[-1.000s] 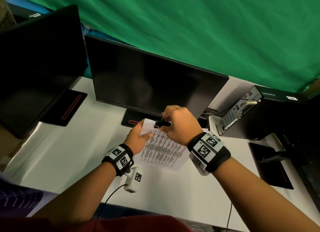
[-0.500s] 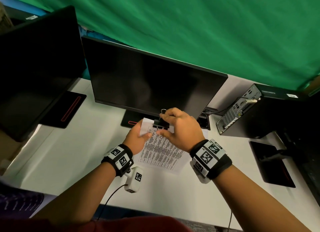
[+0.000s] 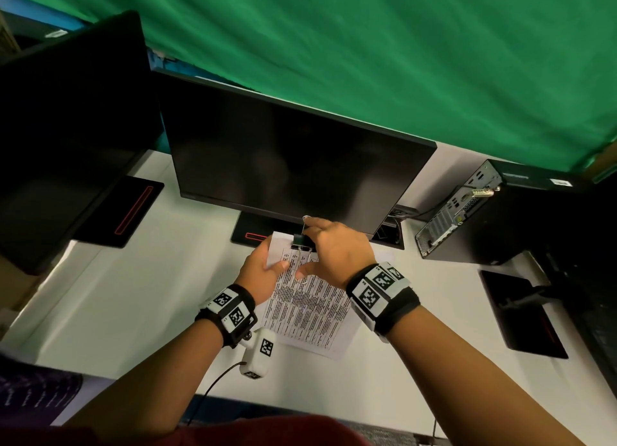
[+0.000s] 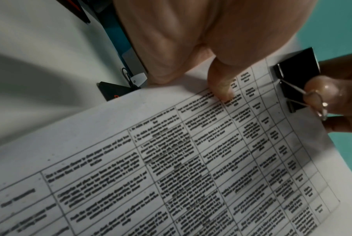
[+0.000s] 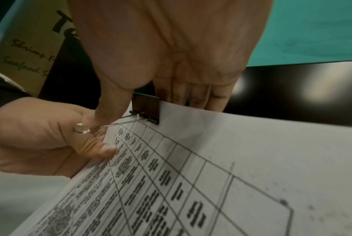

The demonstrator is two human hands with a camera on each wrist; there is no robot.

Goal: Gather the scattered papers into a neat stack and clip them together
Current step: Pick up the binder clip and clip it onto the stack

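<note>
A stack of printed papers (image 3: 310,312) with a table of text lies tilted above the white desk (image 3: 133,295). A black binder clip (image 3: 302,240) sits on its far edge. My left hand (image 3: 267,265) pinches the stack's left edge, thumb (image 4: 221,83) on top of the papers (image 4: 171,159). My right hand (image 3: 320,248) holds the binder clip (image 4: 298,70): its thumb (image 4: 328,89) presses the front wire handle onto the page, and its fingers (image 5: 191,95) reach behind the binder clip (image 5: 146,107) and papers (image 5: 231,159). The back handle stands up.
A dark monitor (image 3: 293,165) stands just behind the hands, with a second monitor (image 3: 66,112) at left. A desktop computer case (image 3: 500,218) and a black stand base (image 3: 524,312) lie at right. A green curtain (image 3: 400,62) hangs behind.
The curled-up top left corner of the papers has flattened. The clip now sits on the far edge, and my right thumb has folded its front wire handle down onto the page.
</note>
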